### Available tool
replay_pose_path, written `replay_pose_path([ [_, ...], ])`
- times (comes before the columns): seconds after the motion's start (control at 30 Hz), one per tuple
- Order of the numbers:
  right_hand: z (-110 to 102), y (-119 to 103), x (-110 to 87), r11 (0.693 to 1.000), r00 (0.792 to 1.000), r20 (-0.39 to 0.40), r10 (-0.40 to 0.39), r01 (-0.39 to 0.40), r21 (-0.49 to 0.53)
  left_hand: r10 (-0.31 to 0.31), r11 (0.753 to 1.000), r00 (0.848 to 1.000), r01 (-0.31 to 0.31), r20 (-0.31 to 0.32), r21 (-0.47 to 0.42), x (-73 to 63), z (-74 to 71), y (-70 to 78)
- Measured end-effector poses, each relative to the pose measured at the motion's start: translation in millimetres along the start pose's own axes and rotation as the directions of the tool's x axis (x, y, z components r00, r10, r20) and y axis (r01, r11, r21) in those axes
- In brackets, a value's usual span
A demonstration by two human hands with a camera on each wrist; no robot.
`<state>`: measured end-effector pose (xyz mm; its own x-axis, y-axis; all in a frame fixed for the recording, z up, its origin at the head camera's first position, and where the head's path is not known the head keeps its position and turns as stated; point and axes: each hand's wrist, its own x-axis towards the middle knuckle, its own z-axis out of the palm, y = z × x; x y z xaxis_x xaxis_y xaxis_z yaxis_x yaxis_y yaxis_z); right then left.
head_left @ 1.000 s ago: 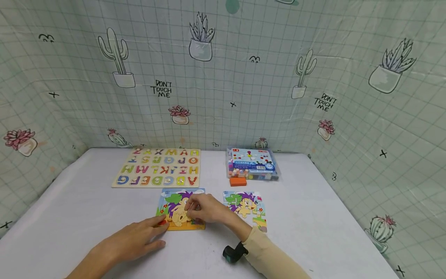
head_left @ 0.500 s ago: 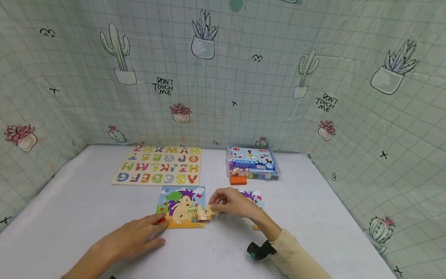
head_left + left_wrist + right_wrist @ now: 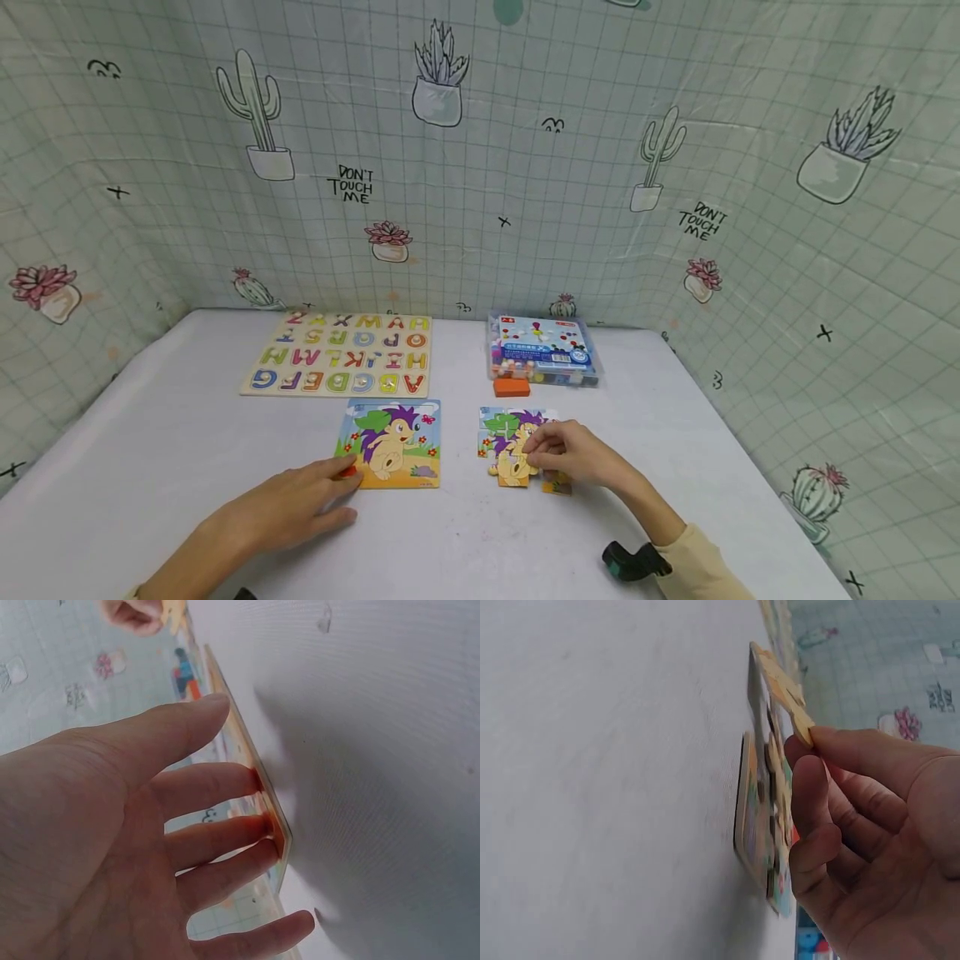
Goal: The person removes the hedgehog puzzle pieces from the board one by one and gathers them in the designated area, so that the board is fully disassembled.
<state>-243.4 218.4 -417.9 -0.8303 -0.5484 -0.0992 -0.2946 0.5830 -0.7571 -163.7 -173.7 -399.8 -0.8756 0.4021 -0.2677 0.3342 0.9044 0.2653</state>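
A hedgehog picture board [image 3: 393,454] lies in front of me in the head view. My left hand [image 3: 288,510] rests its fingertips on the board's near left corner, fingers extended. In the left wrist view those fingers [image 3: 225,844] lie over the board's edge. To the right is a set of hedgehog puzzle pieces [image 3: 504,425] laid out on the table. Over their near side, my right hand [image 3: 576,452] pinches a yellow and orange puzzle piece [image 3: 514,472] between thumb and index finger. In the right wrist view the pinched piece [image 3: 781,686] is tilted over the other pieces.
An alphabet board [image 3: 341,356] lies at the back left. Behind the puzzle pieces stand an orange block [image 3: 512,387] and a clear plastic box [image 3: 543,350] with a printed label. A patterned cloth backdrop rises behind the table.
My right hand has moved right from the picture board to the loose puzzle set, carrying the puzzle piece. The board's lower right is now in view. My left hand has stayed in place.
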Motion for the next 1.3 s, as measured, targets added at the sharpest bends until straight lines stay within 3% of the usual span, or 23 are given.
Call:
replay_pose_path([
  [0.5,-8.8,9.6,-6.3,1.000,1.000,0.002,0.015,-0.015,0.012,-0.013,1.000,1.000,0.013,-0.006,0.005,2.2,-0.2,-1.5],
  [0.9,-8.9,5.1,-6.9,0.999,0.998,-0.067,0.010,-0.013,-0.048,0.010,1.000,1.000,-0.010,-0.025,0.003,-0.5,2.1,0.4],
  [1.07,1.1,-10.0,5.3,0.999,0.999,-0.039,-0.025,0.023,-0.047,0.004,1.000,0.999,-0.004,-0.049,0.009,-2.0,4.0,-2.2],
  [1.3,24.2,-39.1,34.4,0.995,0.997,0.012,-0.072,0.072,-0.067,-0.031,0.999,0.999,0.030,-0.033,-0.011,-5.0,7.2,-9.9],
])
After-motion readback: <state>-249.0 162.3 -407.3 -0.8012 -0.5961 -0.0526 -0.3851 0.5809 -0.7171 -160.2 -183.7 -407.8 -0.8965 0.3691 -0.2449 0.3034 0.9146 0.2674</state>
